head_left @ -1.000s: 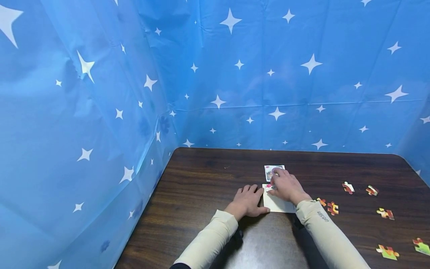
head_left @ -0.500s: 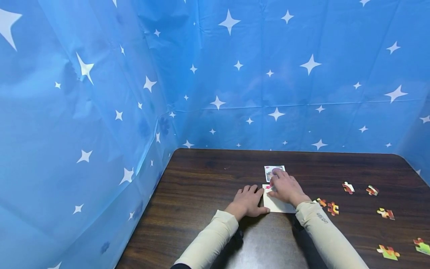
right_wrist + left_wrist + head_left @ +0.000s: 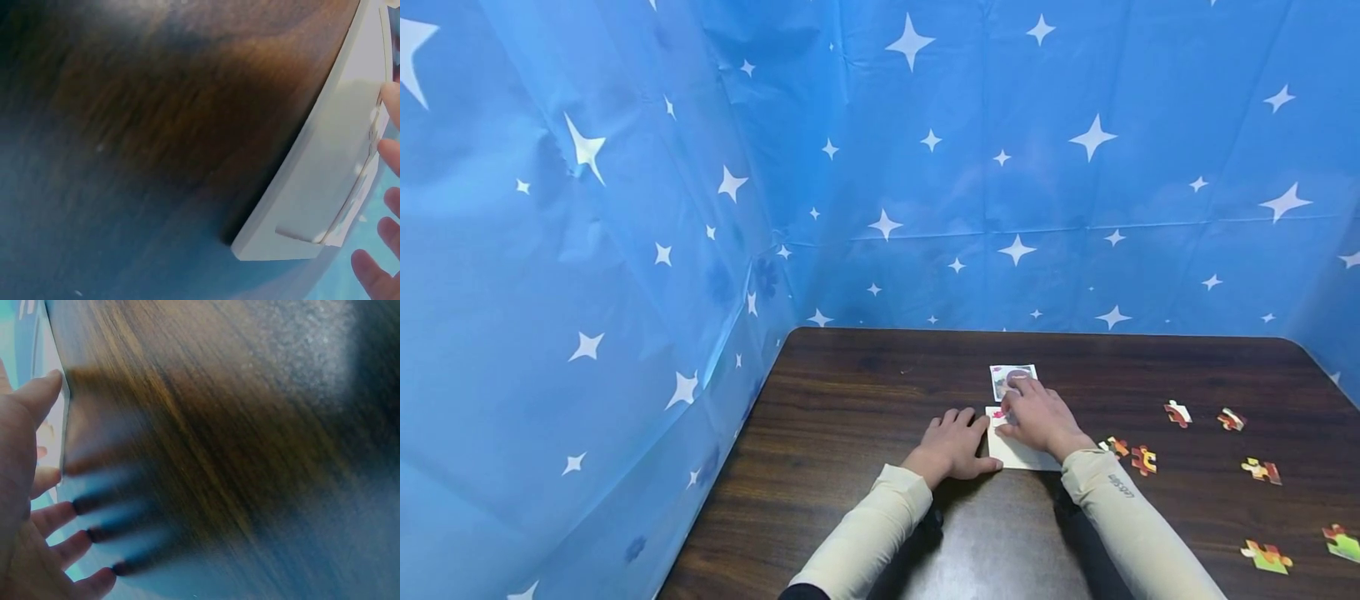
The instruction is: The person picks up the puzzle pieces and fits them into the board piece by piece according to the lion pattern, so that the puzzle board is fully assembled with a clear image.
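Note:
A flat white puzzle tray (image 3: 1022,457) lies on the table between my hands, with a pink-printed puzzle piece (image 3: 998,415) showing at its far left corner. My left hand (image 3: 951,446) lies at the tray's left side, fingers spread, thumb and a fingertip touching its edge. My right hand (image 3: 1041,419) is over the tray's far part. In the right wrist view, its thumb (image 3: 392,103) and forefinger touch joined pieces in the tray, tips apart; its other fingers reach past the edge. The right hand hides much of the fitted pieces.
Just beyond the tray lies a small picture card (image 3: 1002,375), partly covered by my right fingers. Several loose puzzle pieces (image 3: 1261,471) are scattered on the right of the dark wooden table (image 3: 842,400). A blue star-printed curtain (image 3: 880,167) hangs behind and at the sides.
Both hands stay nearly in place over the last second. The tray, card and loose pieces lie as before; only the head view shifts slightly.

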{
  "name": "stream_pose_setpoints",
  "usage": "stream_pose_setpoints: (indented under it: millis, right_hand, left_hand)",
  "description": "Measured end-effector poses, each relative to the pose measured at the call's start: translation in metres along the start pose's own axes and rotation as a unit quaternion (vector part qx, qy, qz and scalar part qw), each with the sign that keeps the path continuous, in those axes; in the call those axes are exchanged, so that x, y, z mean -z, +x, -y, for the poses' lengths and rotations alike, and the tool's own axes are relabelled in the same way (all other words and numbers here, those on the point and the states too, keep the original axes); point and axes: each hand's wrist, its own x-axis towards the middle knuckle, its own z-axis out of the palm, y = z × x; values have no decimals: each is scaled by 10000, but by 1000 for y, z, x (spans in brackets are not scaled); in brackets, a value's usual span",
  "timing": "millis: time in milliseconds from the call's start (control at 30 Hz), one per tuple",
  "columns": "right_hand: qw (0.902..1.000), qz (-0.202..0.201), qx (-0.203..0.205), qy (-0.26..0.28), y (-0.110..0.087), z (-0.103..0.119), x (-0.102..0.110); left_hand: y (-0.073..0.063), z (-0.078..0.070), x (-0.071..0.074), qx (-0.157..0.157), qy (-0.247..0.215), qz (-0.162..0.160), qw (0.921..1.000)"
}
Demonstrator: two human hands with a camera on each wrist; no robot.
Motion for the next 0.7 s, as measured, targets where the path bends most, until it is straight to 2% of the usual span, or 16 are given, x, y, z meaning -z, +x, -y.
stream_pose_setpoints:
  millis: [367,700]
  right_hand:
    - [9998,-38,181,121,-1,-1,-1]
    - [9991,-239,261,223,0,-5,7]
  left_hand:
    - [-1,-2,1,-78,-56,-33,9999]
    - [7,-3,-2,-155,16,-421,9990]
